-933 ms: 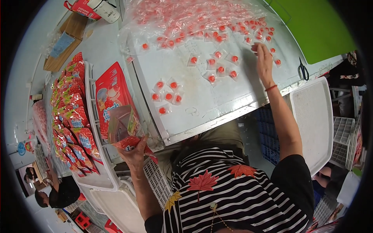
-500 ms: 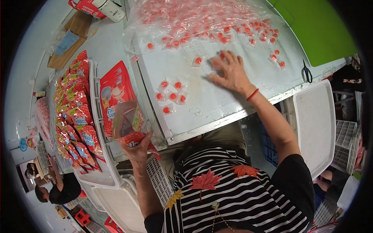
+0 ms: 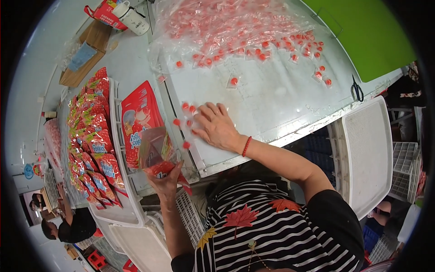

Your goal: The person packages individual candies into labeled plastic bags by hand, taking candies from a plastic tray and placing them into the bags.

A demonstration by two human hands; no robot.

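Observation:
My left hand [image 3: 166, 180] grips a red printed pouch [image 3: 158, 168] by its lower part. The pouch stands with its mouth open upward, and its clear side shows. My right hand [image 3: 218, 128] lies palm down on the light table with its fingers spread. Against its fingertips is a small group of wrapped red candies [image 3: 186, 145], close to the metal table's left edge and beside the pouch. Some of them are partly hidden under the fingers. One single wrapped candy [image 3: 234, 81] lies farther off.
A big clear plastic bag [image 3: 235, 27] of wrapped candies spreads over the far table. At the left, a white tray [image 3: 131, 199] holds rows of filled red pouches [image 3: 97, 140]; flat red pouches [image 3: 140, 106] lie beside it. Black scissors [image 3: 357, 89] rest near the right edge. A co-worker [image 3: 74, 226] is at lower left.
My right hand has swept left and nearer across the table, pushing the small group of candies to the left edge. My left hand still holds the pouch in much the same place.

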